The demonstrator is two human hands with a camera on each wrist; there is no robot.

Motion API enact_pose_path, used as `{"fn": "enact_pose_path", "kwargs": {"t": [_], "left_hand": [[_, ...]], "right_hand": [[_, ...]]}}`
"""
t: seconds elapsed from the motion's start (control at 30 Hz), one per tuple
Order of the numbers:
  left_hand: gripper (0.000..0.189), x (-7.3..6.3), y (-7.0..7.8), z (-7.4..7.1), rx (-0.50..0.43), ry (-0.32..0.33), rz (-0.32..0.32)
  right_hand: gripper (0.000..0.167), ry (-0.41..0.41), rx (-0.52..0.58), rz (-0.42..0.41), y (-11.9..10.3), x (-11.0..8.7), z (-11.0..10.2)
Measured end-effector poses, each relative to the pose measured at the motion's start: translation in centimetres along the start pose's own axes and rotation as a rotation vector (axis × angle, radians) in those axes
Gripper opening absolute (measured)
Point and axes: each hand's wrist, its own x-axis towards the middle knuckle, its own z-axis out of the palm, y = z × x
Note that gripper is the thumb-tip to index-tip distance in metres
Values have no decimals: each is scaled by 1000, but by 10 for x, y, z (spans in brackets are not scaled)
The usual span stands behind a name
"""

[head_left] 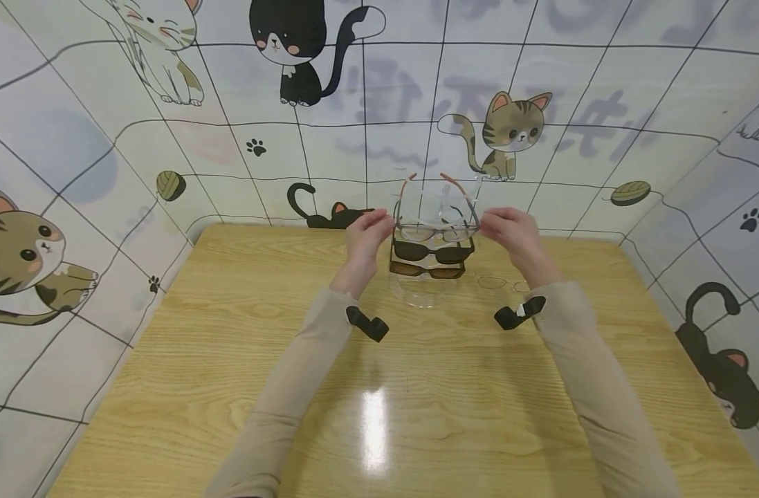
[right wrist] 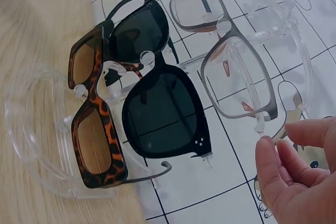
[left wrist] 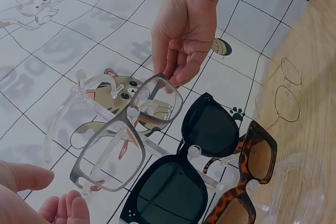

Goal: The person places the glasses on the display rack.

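A clear stand (head_left: 419,302) holds three pairs of glasses, one above another. Topmost are grey-framed glasses (right wrist: 265,80) with clear lenses and reddish temple tips. Below them sit black sunglasses (head_left: 449,256), then tortoiseshell glasses (head_left: 410,270) with brown lenses. My left hand (head_left: 365,238) is beside the left end of the grey pair; in the left wrist view a gap shows between its thumb and fingers. My right hand (head_left: 516,235) is at the opposite end, fingertips close by the hinge, with thumb and forefinger apart in the right wrist view.
Thin wire-rimmed glasses (head_left: 492,282) lie on the wooden table (head_left: 416,387), right of the stand and near my right forearm. Behind the table rises a white backdrop (head_left: 404,83) with a grid and cartoon cats. Each wrist carries a black camera strap (head_left: 368,324).
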Motion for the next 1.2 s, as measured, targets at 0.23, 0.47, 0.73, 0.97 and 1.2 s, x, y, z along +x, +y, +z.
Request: {"fn": "enact_pose_path", "kwargs": {"t": [0.23, 0.47, 0.73, 0.97, 1.2], "left_hand": [[31, -10, -2, -7, -3, -23, 20], [31, -18, -7, -10, 5, -35, 22], [26, -28, -16, -7, 4, -49, 39], [17, -34, -30, -1, -10, -90, 51], [18, -39, -41, 5, 28, -108, 38]], "right_hand": [[28, -20, 9, 3, 6, -15, -16], [33, -45, -8, -13, 16, -25, -28], [30, -56, -15, -34, 27, -32, -40], [18, -62, 40, -23, 36, -38, -52], [22, -64, 118, -8, 49, -42, -65]]}}
